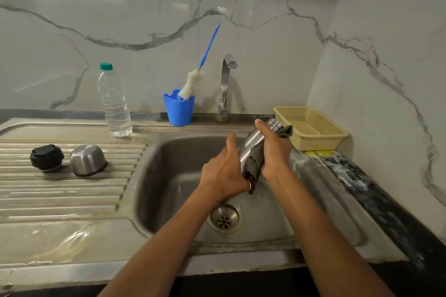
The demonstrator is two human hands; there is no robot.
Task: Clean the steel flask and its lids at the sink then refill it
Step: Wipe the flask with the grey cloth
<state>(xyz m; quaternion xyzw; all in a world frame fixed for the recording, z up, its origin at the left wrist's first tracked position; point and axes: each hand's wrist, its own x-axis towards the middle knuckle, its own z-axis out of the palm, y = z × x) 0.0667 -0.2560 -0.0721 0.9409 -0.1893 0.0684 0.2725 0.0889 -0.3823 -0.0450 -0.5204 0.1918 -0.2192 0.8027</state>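
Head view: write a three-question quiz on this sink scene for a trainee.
1. True or false: the black lid and the steel cup lid lie on the drainboard.
2. Fill in: the right hand grips a grey ____ against the steel flask.
3. The bottle brush stands in: A. the steel flask; B. the steel cup lid; C. the blue cup.

Key: 1. True. 2. cloth. 3. C.

Two lids (pixel 68 159) on drainboard (pixel 72 190), left of sink (pixel 169 176) (bottle (pixel 114 103) behind).
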